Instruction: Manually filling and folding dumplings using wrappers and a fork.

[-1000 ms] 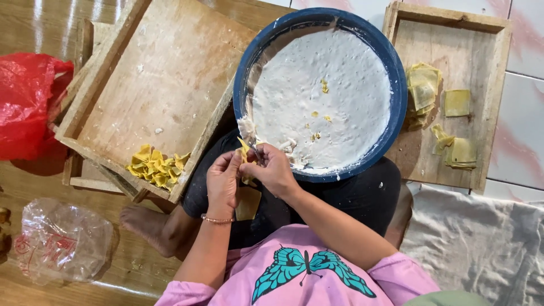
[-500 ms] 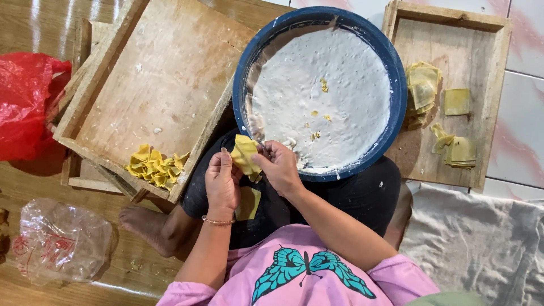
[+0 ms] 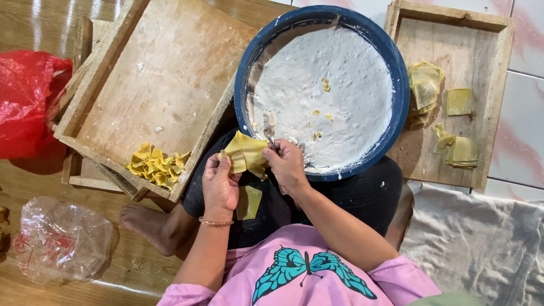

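My left hand (image 3: pixel 220 184) and my right hand (image 3: pixel 286 165) together pinch a yellow dough wrapper (image 3: pixel 246 153) just in front of the blue basin (image 3: pixel 396 122), which holds white paste. My right hand also grips a small metal utensil (image 3: pixel 271 141) whose tip pokes up at the basin's near rim. Another flat wrapper (image 3: pixel 249 202) lies on my dark lap below the hands. Several folded yellow dumplings (image 3: pixel 156 165) sit heaped at the near corner of the wooden tray (image 3: pixel 164 73) on the left.
A second wooden tray (image 3: pixel 476 45) on the right carries stacks of flat yellow wrappers (image 3: pixel 426 85). A red plastic bag (image 3: pixel 22 102) lies far left, a clear plastic bag (image 3: pixel 59 241) at lower left, a grey cloth (image 3: pixel 481 243) at lower right. My bare foot (image 3: pixel 141 222) rests on the wooden floor.
My hands drew back from the basin's rim and the wrapper opened out flat between them. My left hand shifted down and gripped its left edge.
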